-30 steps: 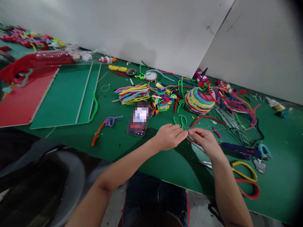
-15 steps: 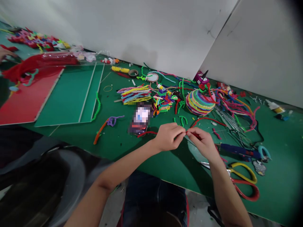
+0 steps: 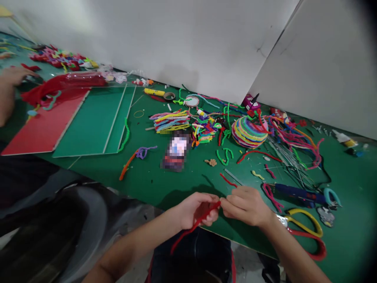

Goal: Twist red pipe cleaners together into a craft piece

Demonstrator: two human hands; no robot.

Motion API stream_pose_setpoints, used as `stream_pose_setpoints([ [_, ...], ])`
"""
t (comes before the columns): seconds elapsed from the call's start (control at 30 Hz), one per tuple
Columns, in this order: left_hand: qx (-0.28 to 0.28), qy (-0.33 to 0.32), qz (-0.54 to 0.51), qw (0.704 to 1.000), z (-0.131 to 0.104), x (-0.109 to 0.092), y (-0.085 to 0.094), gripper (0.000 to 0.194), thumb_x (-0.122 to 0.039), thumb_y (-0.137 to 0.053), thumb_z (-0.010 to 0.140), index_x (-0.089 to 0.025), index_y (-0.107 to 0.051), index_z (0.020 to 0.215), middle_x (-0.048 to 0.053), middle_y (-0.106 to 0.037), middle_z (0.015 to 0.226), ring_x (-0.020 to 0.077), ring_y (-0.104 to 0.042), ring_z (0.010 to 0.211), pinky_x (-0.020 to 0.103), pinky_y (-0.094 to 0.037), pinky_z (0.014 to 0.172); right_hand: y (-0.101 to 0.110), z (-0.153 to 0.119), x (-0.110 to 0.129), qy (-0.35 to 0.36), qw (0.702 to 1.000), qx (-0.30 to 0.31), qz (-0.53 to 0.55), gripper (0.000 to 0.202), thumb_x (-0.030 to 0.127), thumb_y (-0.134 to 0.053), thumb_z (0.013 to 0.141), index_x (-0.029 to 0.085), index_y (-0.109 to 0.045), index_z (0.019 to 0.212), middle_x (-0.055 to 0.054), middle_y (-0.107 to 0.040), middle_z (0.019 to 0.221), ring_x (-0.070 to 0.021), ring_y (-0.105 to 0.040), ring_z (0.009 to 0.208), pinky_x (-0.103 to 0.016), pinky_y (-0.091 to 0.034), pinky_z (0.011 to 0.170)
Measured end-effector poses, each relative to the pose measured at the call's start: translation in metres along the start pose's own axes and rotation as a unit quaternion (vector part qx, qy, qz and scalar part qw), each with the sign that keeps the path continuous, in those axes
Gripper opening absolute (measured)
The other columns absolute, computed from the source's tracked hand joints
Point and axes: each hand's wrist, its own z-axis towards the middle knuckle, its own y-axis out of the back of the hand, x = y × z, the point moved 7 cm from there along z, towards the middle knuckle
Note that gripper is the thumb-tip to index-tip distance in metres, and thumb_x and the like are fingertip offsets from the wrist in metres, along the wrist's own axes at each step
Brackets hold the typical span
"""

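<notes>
Red fuzzy wire crosses the palm of the left hand at the near edge of the green table, its lower tail hanging free. The left thumb and fingers curl round it, pinching near the upper end; the fingers of the right hand bunch together there, though what they grip is hidden. Good handling likely calls for two close, firm pinches, small even bends that spare the pile, and care that the red strand beyond the right knuckles doesn't snag.
</notes>
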Motion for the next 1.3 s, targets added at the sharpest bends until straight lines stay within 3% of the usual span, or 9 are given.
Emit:
stream_pose_setpoints([
  [0.07, -0.105, -0.139, 0.199, 0.964, -0.012, -0.025, 0.018, 0.019, -0.032, -0.051, 0.079, -0.017, -0.055, 0.089, 0.004, -0.059, 0.072, 0.0130, -0.055, 0.063, 0.021, -0.038, 0.052, -0.004, -0.009, -0.008, -0.042, 0.999, -0.024, 0.008, 0.004, 0.019, -0.058, 0.082, 0.021, -0.060, 0.085, 0.004, -0.056, 0.055, -0.0083, -0.047, 0.050, -0.026, -0.033, 0.048],
  [0.1, -0.175, -0.226, 0.317, 0.904, -0.024, -0.044, 0.026, 0.022, -0.032, -0.049, 0.083, -0.019, -0.056, 0.100, 0.006, -0.063, 0.086, 0.0155, -0.059, 0.077, 0.025, -0.043, 0.062, -0.005, -0.015, -0.014, -0.071, 0.996, -0.043, 0.009, 0.007, 0.017, -0.059, 0.080, 0.022, -0.059, 0.085, 0.004, -0.057, 0.056, -0.0083, -0.049, 0.051, -0.025, -0.035, 0.049],
  [0.2, -0.418, -0.410, 0.588, 0.559, -0.077, -0.098, 0.045, 0.025, -0.029, -0.047, 0.087, -0.021, -0.062, 0.105, 0.011, -0.062, 0.106, 0.0233, -0.052, 0.106, 0.041, -0.038, 0.094, -0.006, -0.036, -0.033, -0.153, 0.983, -0.101, -0.001, 0.016, 0.011, -0.061, 0.075, 0.024, -0.059, 0.084, 0.004, -0.060, 0.058, -0.0087, -0.055, 0.053, -0.023, -0.042, 0.054],
  [0.27, -0.509, -0.384, 0.671, 0.379, -0.096, -0.117, 0.059, 0.030, -0.028, -0.047, 0.087, -0.021, -0.063, 0.112, 0.014, -0.057, 0.118, 0.0305, -0.046, 0.115, 0.050, -0.033, 0.097, -0.007, -0.046, -0.042, -0.183, 0.976, -0.115, -0.022, 0.016, 0.010, -0.060, 0.073, 0.024, -0.059, 0.081, 0.004, -0.060, 0.056, -0.0090, -0.055, 0.051, -0.023, -0.043, 0.055],
  [0.37, -0.537, -0.292, 0.742, 0.277, -0.098, -0.133, 0.081, 0.038, -0.030, -0.043, 0.089, -0.023, -0.058, 0.124, 0.018, -0.041, 0.137, 0.0378, -0.035, 0.125, 0.056, -0.033, 0.093, -0.009, -0.051, -0.047, -0.195, 0.974, -0.108, -0.046, 0.014, 0.010, -0.060, 0.073, 0.023, -0.059, 0.077, 0.004, -0.060, 0.055, -0.0092, -0.055, 0.050, -0.023, -0.042, 0.054],
  [0.6, -0.506, -0.242, 0.777, 0.287, -0.088, -0.131, 0.089, 0.038, -0.030, -0.039, 0.090, -0.024, -0.058, 0.123, 0.018, -0.036, 0.141, 0.0381, -0.032, 0.127, 0.057, -0.033, 0.093, -0.013, -0.054, -0.053, -0.210, 0.972, -0.098, -0.026, 0.013, 0.011, -0.061, 0.073, 0.022, -0.061, 0.080, 0.003, -0.060, 0.057, -0.0090, -0.054, 0.051, -0.023, -0.040, 0.053],
  [1.0, -0.523, -0.469, 0.673, 0.231, -0.106, -0.134, 0.057, 0.020, -0.026, -0.047, 0.088, -0.018, -0.063, 0.098, 0.011, -0.060, 0.100, 0.0230, -0.055, 0.097, 0.041, -0.039, 0.089, -0.011, -0.054, -0.058, -0.259, 0.961, -0.098, 0.024, 0.008, 0.013, -0.058, 0.077, 0.020, -0.061, 0.079, 0.002, -0.062, 0.060, -0.0086, -0.053, 0.051, -0.021, -0.040, 0.052],
  [1.13, -0.450, -0.540, 0.663, 0.256, -0.093, -0.128, 0.030, 0.017, -0.018, -0.049, 0.086, -0.017, -0.061, 0.098, 0.009, -0.062, 0.090, 0.0193, -0.057, 0.088, 0.035, -0.045, 0.082, -0.010, -0.057, -0.063, -0.321, 0.940, -0.103, 0.048, 0.006, 0.017, -0.057, 0.080, 0.019, -0.062, 0.078, 0.002, -0.059, 0.058, -0.0087, -0.052, 0.050, -0.021, -0.039, 0.051],
  [1.3, -0.273, -0.576, 0.724, 0.263, -0.044, -0.119, -0.040, 0.020, -0.013, -0.050, 0.083, -0.020, -0.062, 0.098, 0.004, -0.067, 0.088, 0.0161, -0.059, 0.085, 0.031, -0.045, 0.076, -0.004, -0.068, -0.076, -0.459, 0.871, -0.149, 0.094, 0.013, 0.023, -0.054, 0.083, 0.019, -0.062, 0.074, 0.000, -0.061, 0.062, -0.0104, -0.053, 0.053, -0.023, -0.040, 0.052],
])
